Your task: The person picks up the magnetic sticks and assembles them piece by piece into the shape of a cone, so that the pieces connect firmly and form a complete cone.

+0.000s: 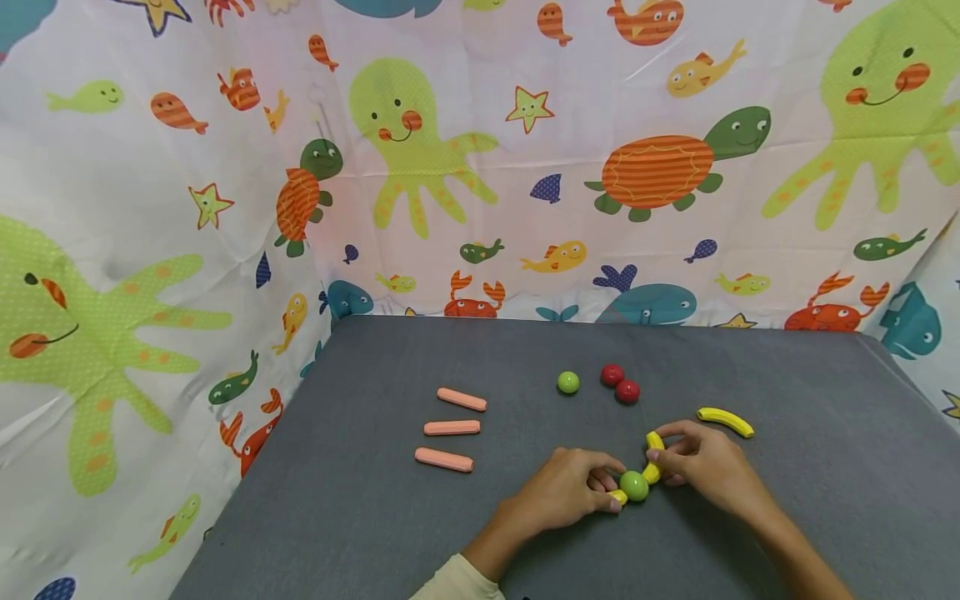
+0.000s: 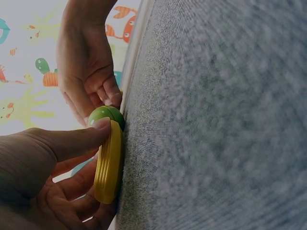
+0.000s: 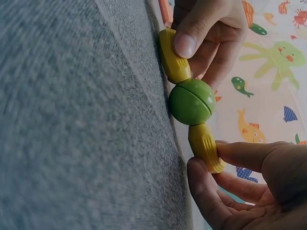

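Observation:
Near the front right of the grey table, a green ball [image 1: 634, 486] sits between two curved yellow toy bananas, touching both in the right wrist view. My left hand [image 1: 573, 487] pinches one toy banana [image 3: 173, 55] between thumb and fingers; in the head view only its tip shows. The other toy banana [image 1: 654, 446] is pinched by my right hand [image 1: 705, 458], thumb and fingers on either side of its far part. Together the three pieces form a bent row low over the table. A third toy banana [image 1: 725, 422] lies just beyond the right hand.
Three pink sausage-like sticks [image 1: 452, 427] lie in a column on the left of the table [image 1: 337, 517]. Farther back are another green ball [image 1: 567, 382] and two red balls [image 1: 627, 392]. A curtain [image 1: 465, 150] printed with sea animals hangs behind and along the sides.

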Available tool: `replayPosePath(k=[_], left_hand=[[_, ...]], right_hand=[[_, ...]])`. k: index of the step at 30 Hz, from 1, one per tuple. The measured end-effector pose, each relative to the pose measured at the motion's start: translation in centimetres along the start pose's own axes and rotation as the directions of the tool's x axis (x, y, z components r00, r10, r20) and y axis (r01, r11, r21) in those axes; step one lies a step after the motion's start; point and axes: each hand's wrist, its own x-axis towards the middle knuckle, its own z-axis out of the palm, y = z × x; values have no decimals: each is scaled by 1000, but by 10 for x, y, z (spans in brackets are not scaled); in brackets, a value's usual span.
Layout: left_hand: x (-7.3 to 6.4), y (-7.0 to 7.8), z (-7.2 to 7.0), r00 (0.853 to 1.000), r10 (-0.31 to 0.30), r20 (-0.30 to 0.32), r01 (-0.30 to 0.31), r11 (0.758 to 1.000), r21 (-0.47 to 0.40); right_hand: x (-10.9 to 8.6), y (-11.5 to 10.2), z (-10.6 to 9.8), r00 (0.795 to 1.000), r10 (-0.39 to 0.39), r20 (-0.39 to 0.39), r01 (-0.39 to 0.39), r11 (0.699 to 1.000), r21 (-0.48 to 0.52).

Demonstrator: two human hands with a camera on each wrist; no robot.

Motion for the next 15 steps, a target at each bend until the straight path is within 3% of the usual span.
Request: replayPosePath(k=[7,15], left_hand=[[0,1,-1,1000,-3,4,3,1000,2],[0,-7,-9,1000,19,7,-20,1000,16]], right_hand=[[-1,-1,0,1000,7,5,-7,1000,16],[1,1,-3,1000,2,0,-2,999,-33]])
